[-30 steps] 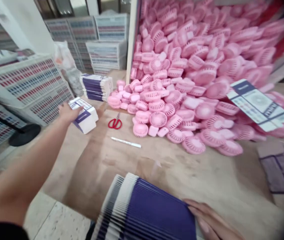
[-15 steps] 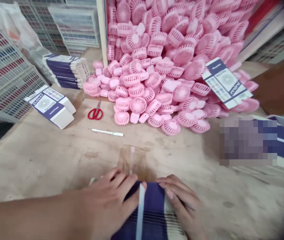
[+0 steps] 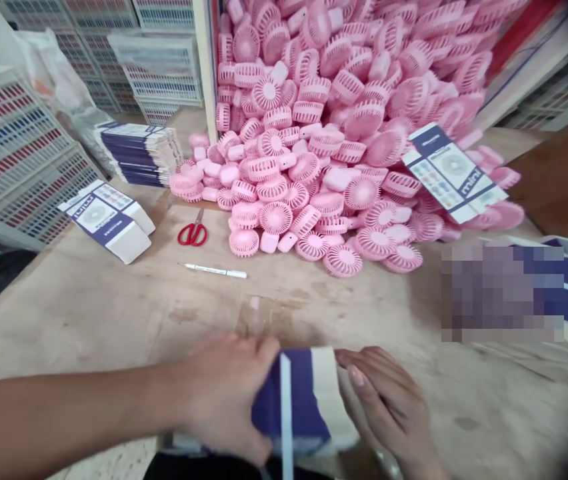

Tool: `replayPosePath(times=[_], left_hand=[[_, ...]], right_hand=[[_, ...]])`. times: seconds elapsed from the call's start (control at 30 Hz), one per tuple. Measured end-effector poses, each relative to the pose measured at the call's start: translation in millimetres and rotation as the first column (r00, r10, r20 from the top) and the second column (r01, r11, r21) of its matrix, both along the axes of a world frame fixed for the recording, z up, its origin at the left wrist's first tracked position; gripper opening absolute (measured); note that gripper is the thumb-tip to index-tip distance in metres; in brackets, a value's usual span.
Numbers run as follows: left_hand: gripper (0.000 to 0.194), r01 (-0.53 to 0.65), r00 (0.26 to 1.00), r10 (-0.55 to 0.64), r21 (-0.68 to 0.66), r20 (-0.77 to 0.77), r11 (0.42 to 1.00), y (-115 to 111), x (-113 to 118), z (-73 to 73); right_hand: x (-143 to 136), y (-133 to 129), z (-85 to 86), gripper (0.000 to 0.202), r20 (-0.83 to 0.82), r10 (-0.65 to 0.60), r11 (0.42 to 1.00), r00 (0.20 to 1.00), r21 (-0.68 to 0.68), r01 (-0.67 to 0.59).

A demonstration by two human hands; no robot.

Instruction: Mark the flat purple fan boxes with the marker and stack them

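Note:
At the near edge of the table I have a stack of flat folded boxes (image 3: 304,393), dark blue with a white stripe and pale ends. My left hand (image 3: 237,393) grips it from the left, fingers over the far side and thumb at the near side. Against the pale right ends, my right hand (image 3: 387,393) presses with its fingers held together. Blur softens the left hand, and part of the stack is hidden beneath it.
A large heap of pink mini fans (image 3: 314,180) spills across the back. Red scissors (image 3: 193,232), a white pen (image 3: 215,271), an opened-up box (image 3: 109,220) and another box stack (image 3: 139,153) lie at left. A flat box (image 3: 454,170) rests on the fans. Something pixelated (image 3: 501,293) is at right.
My left hand has gone from lying over the stack with spread fingers to gripping it around its side. The stack has turned, showing more of its pale ends. My right hand has shifted slightly right.

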State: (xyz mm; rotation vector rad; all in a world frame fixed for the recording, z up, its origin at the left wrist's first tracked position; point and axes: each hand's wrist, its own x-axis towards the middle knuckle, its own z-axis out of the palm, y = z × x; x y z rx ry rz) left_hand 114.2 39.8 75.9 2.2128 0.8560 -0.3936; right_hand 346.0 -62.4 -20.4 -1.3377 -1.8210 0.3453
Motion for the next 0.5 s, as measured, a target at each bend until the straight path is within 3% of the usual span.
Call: replayPosePath(times=[0.07, 0.1, 0.2, 0.27, 0.33, 0.4, 0.5], left_hand=[[0.07, -0.24, 0.966, 0.247, -0.091, 0.077, 0.966, 12.9, -17.1, -1.3], [0.07, -0.363, 0.913, 0.381, -0.139, 0.142, 0.921, 19.2, -26.6, -2.2], [0.067, -0.633, 0.627, 0.69, -0.28, 0.362, 0.722, 32.5, -55.9, -4.9], [0.064, -0.738, 0.433, 0.776, -0.314, 0.459, 0.597, 35.9, -76.5, -5.2], [0.064, -0.824, 0.309, 0.787, -0.264, 0.534, 0.502, 36.1, -100.5, -3.0], [0.065, -0.899, 0.287, 0.756, -0.108, 0.588, 0.425, 34.3, -128.2, 2.1], [0.076, -0.901, 0.434, 0.693, 0.281, 0.576, 0.33, 28.6, -167.5, 13.2]], right_hand=[[2.7, -3.5, -1.7, 0.022, 0.008, -0.021, 0.999, 1.0, -0.032, 0.021], [-0.4, -3.1, -2.8, 0.026, 0.007, -0.009, 0.999, 1.0, -0.049, 0.009], [-31.1, 4.1, -10.3, 0.045, -0.01, 0.162, 0.982, 0.987, -0.097, -0.162], [-63.8, 7.8, -18.7, 0.054, -0.01, 0.375, 0.916, 0.927, -0.152, -0.372], [-95.4, 6.6, -28.1, 0.056, -0.026, 0.552, 0.806, 0.833, -0.24, -0.541], [-117.0, 1.6, -35.2, 0.047, -0.053, 0.633, 0.725, 0.772, -0.31, -0.616], [-125.2, -4.7, -38.4, 0.031, -0.093, 0.646, 0.676, 0.758, -0.392, -0.624]])
